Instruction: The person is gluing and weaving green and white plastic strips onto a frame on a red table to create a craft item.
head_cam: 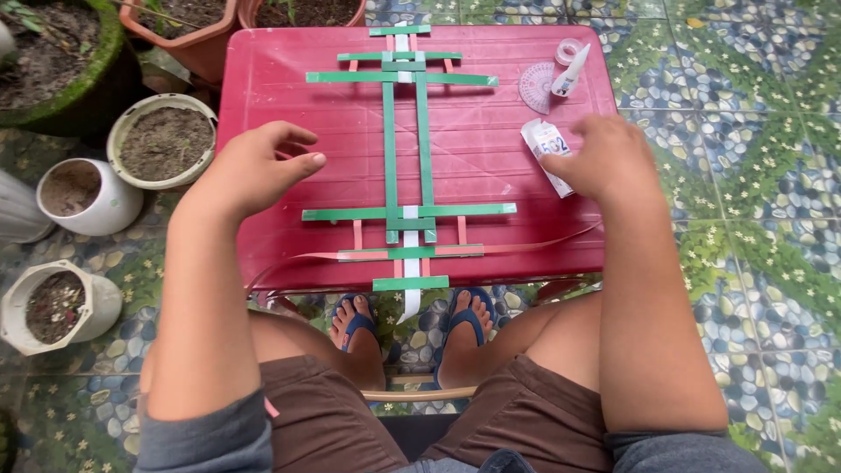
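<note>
Head view. Left hand [263,166] hovered over the left part of the red table [491,158], fingers loosely curled, thumb out toward the middle, gripping nothing. Right hand [609,158] lay palm down at the right part of the table, fingers bent onto the lower end of a white glue tube [547,151]; whether pinched or merely touched could not be told. Both forearms reached forward from grey sleeves, knees in brown shorts below.

Near the right hand, farther up the table: a pale protractor [536,88], a small white bottle [571,70] across it, a clear tape roll [568,48] just beyond. Left of the table, soil-filled pots [162,140] on the tiled floor. Beneath the table, feet in blue sandals [464,320]. Nothing lay between the hands and the frame.

Strip frame [407,149] lay flat at the table's middle, between the hands and apart from both: two long green strips running lengthwise, crossed by green bars near each end, with short pink and white pieces at the joints. Near end overhung the table edge, a white tip pointing down. Thin pink strip [543,243] curved off to the right along the near edge.
</note>
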